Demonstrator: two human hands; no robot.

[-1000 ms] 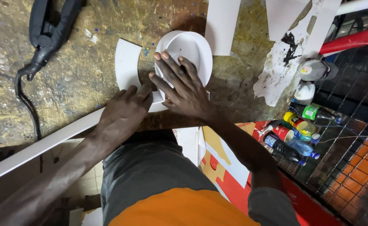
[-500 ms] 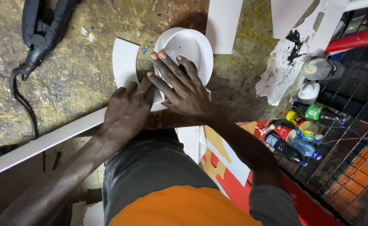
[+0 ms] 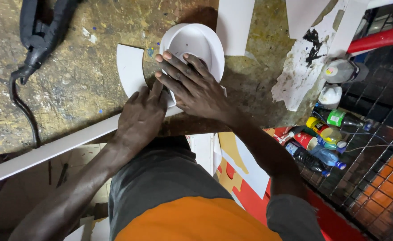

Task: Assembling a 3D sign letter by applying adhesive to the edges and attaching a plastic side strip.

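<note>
both hands press flat, fingers spread, clamped on nothing. the right hand (image 3: 196, 87) lies across the lower rim of a white ring (image 3: 196, 44) on the counter (image 3: 71, 80). the left hand (image 3: 140, 116) touches it, pinning a curved white strip (image 3: 131, 71) just left of the ring. a black power tool (image 3: 40, 27) lies well apart at the far left; bottles (image 3: 321, 138) crowd the right.
</note>
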